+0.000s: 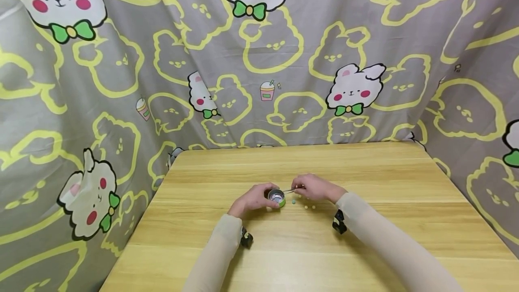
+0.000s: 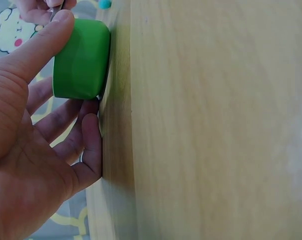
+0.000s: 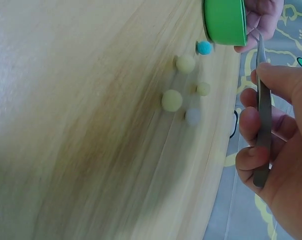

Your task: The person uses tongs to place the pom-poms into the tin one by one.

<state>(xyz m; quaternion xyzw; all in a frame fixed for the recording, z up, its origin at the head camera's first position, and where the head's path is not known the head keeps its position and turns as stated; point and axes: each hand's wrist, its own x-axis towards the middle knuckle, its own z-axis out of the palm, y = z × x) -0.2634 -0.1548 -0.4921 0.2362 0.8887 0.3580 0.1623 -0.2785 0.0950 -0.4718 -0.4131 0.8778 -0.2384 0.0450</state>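
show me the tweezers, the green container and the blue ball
tweezers (image 3: 264,120): right wrist view, on the middle of the metal body
green container (image 2: 83,62): left wrist view, on the outer side wall
blue ball (image 3: 205,48): right wrist view, on the middle of its visible side

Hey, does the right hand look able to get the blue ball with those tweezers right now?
Probably yes: the right hand holds the tweezers near the blue ball, which lies uncovered on the table, though the green container stands close by.
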